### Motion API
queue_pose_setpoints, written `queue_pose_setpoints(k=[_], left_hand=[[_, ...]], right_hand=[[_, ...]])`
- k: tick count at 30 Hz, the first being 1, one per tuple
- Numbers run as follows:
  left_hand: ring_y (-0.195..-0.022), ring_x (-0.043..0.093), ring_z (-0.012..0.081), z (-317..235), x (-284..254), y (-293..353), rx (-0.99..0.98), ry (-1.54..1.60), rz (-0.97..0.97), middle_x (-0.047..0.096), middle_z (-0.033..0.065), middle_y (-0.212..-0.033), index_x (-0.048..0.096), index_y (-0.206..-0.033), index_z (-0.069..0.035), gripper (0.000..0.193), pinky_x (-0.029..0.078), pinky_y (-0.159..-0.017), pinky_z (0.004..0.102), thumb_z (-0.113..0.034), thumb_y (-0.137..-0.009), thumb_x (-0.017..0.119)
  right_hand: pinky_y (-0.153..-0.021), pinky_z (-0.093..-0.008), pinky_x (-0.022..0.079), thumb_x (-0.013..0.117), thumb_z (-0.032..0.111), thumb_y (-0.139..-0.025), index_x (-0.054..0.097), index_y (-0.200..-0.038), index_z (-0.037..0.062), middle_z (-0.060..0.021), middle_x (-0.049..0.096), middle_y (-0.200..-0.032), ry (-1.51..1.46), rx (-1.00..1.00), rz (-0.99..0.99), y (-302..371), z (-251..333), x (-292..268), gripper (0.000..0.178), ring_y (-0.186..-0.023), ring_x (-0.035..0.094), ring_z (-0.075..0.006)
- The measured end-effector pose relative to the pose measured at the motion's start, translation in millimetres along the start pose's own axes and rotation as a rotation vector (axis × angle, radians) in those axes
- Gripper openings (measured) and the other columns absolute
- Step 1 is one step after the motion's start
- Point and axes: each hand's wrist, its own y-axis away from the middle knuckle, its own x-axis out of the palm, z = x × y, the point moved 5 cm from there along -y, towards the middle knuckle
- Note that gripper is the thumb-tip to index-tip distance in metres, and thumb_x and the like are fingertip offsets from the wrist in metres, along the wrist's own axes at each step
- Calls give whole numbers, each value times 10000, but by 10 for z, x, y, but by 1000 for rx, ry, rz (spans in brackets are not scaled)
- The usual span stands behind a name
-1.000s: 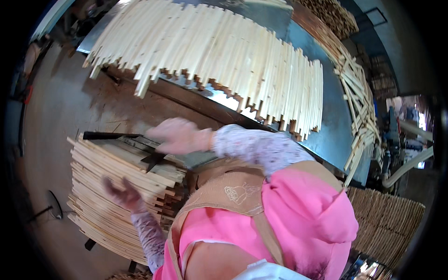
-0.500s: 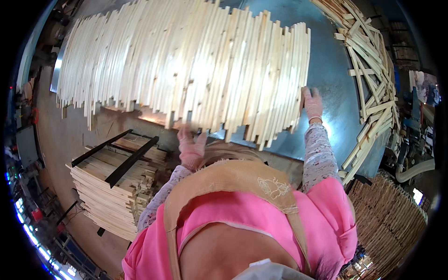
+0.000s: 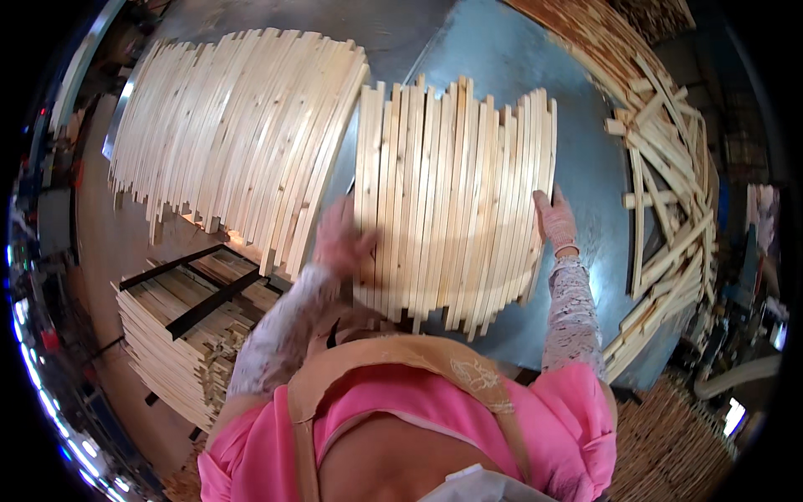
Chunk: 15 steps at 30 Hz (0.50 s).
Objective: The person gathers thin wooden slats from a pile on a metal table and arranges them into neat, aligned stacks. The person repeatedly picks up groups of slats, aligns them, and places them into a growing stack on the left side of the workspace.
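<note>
Stiff but loose, and likely heavy together, the wooden slats at the metal table's near edge seem best squeezed from both outer sides — left hand spread wide, right hand with fingers extended.

No words, numbers or signs can be read here. The tan apron has a pale drawing on its right side, made of thin, curly lines, and I can't make out any letters in it. Over on the left, the things by the bright white lights are too dark and blurry to read. A little red patch there is too small to tell if it is a sign. Over on the right, near the edge, a small white patch shines too much to show any marks
</note>
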Motion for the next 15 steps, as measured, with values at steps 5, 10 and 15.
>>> queue_pose_setpoints(k=[5,10,15], left_hand=[[-1534,425,405,-190,114,-874,-268,577,-86,437,275,-1656,320,-1656,20,1021,345,-1273,456,-518,-923,785],[-1486,495,339,-182,139,-1002,-504,801,240,511,248,-1608,291,-1661,38,1067,385,-1243,405,-363,-876,893],[-1453,530,347,-110,201,-949,-513,1024,241,542,252,-1568,222,-1677,52,1208,404,-1240,409,-302,-789,961]], right_hand=[[-1088,-451,510,718,363,-968,515,-1546,-12,-263,664,-1383,-440,-144,39,-453,325,140,717,-1249,649,-401],[-1092,-400,523,760,70,-916,458,-1555,-50,-207,637,-1419,-648,-65,137,-562,93,178,717,-1253,646,-302],[-1144,-411,496,739,15,-892,413,-1585,-44,-216,605,-1470,-874,-85,215,-385,220,112,768,-1335,612,-326]])
